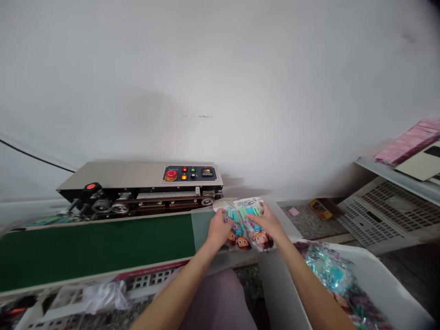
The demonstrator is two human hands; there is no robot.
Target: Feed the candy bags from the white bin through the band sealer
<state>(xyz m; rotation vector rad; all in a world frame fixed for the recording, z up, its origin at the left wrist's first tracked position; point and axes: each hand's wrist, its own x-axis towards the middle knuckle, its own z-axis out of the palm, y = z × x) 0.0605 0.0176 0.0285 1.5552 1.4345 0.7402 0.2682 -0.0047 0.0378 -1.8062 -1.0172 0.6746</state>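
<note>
1. The left hand [219,227] pinches the left pack [242,229] by its side, with the thumb on top.
2. The right hand [267,222] pinches the right pack [260,238] the same way.
3. The two hands are apart, with the packs between them.
4. Both packs are see-through, with a white top and a doll face near the low end. They sit side by side, over the pale surface [288,224] at the right end of the green belt [103,250]. I cannot tell if they touch it.
5. The machine [120,176] is behind the belt, by the wall [240,91]. It has a round red button [171,175] and small lights that glow.
6. A white box [381,275] is near the right arm, with more shiny packs [326,270] in it.
7. Far right, a crate [381,215] is below some pink boxes [409,140].
</note>
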